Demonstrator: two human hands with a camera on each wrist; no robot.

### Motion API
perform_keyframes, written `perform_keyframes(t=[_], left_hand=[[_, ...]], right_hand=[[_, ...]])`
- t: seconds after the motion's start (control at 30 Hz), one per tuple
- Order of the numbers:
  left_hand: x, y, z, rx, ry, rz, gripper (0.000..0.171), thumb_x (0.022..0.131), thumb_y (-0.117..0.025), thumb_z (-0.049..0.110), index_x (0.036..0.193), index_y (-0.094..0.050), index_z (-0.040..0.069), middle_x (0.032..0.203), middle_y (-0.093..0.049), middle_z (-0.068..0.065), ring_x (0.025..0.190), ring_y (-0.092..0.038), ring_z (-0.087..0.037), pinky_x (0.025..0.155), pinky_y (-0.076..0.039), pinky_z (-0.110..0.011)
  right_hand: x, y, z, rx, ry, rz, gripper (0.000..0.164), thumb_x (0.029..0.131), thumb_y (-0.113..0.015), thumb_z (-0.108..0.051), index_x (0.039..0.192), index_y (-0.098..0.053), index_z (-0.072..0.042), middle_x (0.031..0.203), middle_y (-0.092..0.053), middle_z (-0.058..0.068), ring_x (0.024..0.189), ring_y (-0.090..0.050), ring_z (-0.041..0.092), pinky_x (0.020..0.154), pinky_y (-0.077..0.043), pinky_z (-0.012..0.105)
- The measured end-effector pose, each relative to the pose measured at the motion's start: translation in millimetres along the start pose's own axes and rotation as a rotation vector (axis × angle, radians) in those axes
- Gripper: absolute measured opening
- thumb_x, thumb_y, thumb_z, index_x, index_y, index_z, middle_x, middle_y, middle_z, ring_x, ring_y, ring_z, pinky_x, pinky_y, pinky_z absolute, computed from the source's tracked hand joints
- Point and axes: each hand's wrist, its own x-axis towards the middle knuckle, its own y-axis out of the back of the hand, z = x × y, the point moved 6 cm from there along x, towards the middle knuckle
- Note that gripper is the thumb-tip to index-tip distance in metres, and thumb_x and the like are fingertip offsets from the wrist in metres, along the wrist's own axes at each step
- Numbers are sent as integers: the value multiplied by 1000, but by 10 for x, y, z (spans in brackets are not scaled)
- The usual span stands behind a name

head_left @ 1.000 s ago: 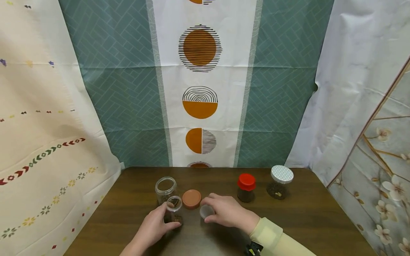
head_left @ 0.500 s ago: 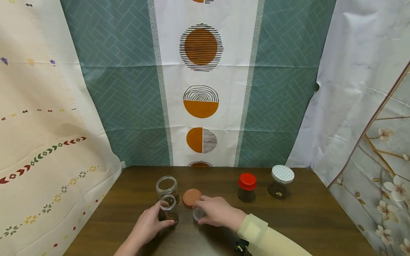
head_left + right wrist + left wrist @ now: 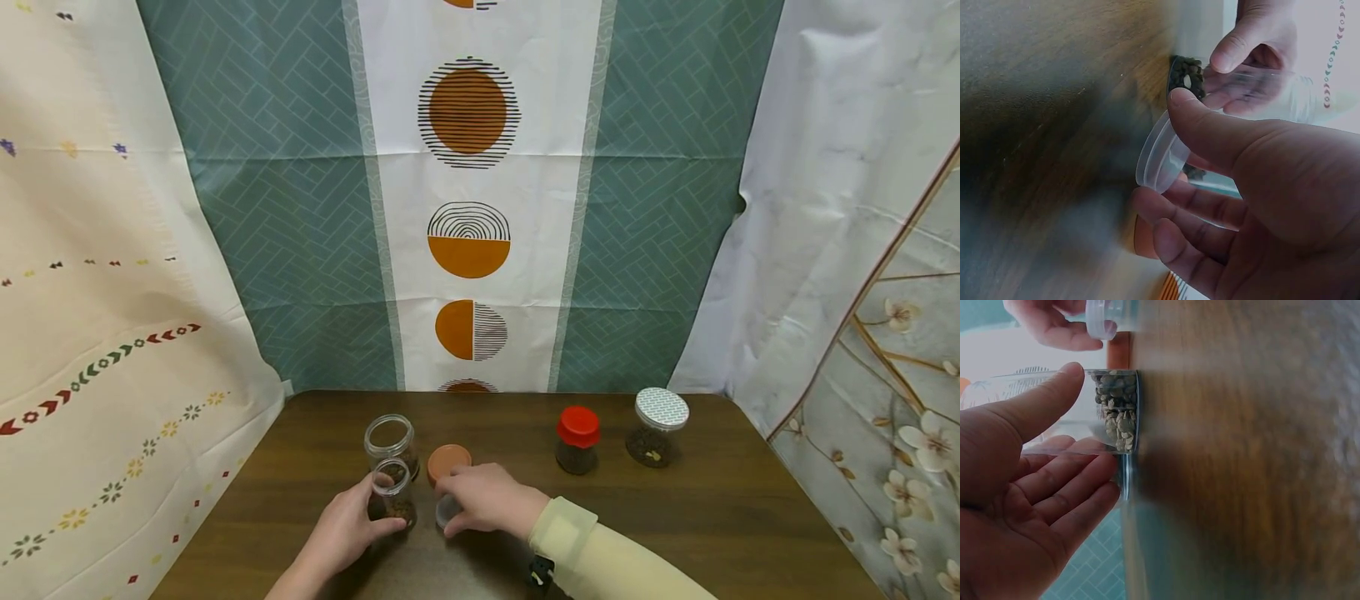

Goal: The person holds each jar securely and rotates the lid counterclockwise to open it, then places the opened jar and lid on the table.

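My left hand [image 3: 341, 529] holds a slim clear jar [image 3: 1113, 412] upright on the table, thumb on one side and fingers on the other. Brown pellets fill its bottom part, and its top is uncovered. My right hand [image 3: 491, 498] pinches a translucent plastic lid [image 3: 1163, 156] by its edge, between thumb and fingertips. In the head view the lid is tilted just above the table, to the right of the slim jar and apart from it. Behind the lid lies an orange-brown lid [image 3: 448, 458], partly covered by my right fingers.
A wider uncovered clear jar [image 3: 390, 433] stands right behind the slim one. To the right, at the back, are a red-lidded jar [image 3: 577, 433] and a larger jar with a white patterned lid [image 3: 660, 417]. The brown table [image 3: 712, 517] ends at hanging cloths.
My right hand has moved left with the translucent lid, closer to the slim jar. My left hand and the slim jar shifted slightly left, then stayed about still.
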Motion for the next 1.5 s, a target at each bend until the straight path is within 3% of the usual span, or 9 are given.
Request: perform_keyframes(t=[0.6, 1.5], left_hand=[[-16, 26, 30, -9, 28, -25, 57, 73, -84, 45, 117, -59, 19, 107, -67, 6, 97, -63, -18, 79, -48, -40], [3, 24, 4, -3, 40, -20, 55, 71, -85, 46, 115, -59, 23, 106, -66, 9, 96, -62, -16, 79, -47, -40]], right_hand=[[95, -55, -85, -49, -18, -26, 48, 73, -79, -57, 114, -67, -35, 90, -50, -14, 70, -52, 5, 58, -42, 26], [94, -104, -108, -68, 7, 2, 48, 72, -81, -56, 112, -68, -35, 94, -50, -11, 62, -50, 7, 54, -42, 26]])
